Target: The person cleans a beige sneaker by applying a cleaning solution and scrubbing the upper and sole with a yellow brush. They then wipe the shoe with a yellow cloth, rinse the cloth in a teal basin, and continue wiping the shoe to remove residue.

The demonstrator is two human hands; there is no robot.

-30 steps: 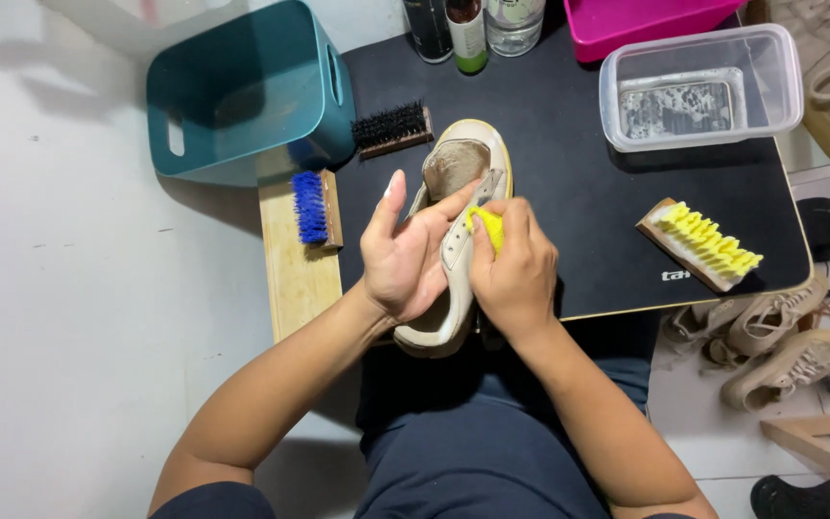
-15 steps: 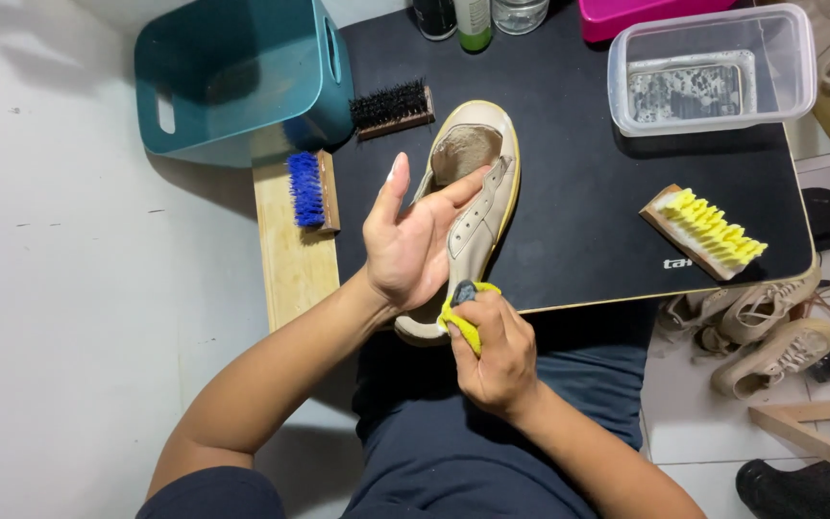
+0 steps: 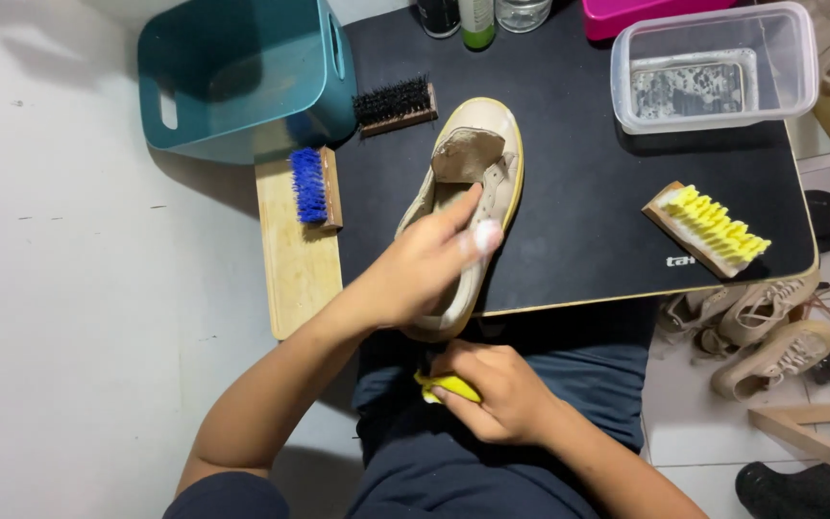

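Beige shoe [image 3: 477, 183], yellow cloth [image 3: 449, 387]

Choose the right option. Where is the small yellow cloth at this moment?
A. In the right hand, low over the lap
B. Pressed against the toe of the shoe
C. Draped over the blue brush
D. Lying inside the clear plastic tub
A: the right hand grips the yellow cloth over the lap, below the desk edge, while the left hand holds the beige shoe.

Brushes: three – blue [image 3: 308, 185], black [image 3: 394, 104], yellow [image 3: 709, 228]. Tubs: two – teal [image 3: 242, 77], clear [image 3: 718, 65]. Shoe on table: one [image 3: 468, 192].
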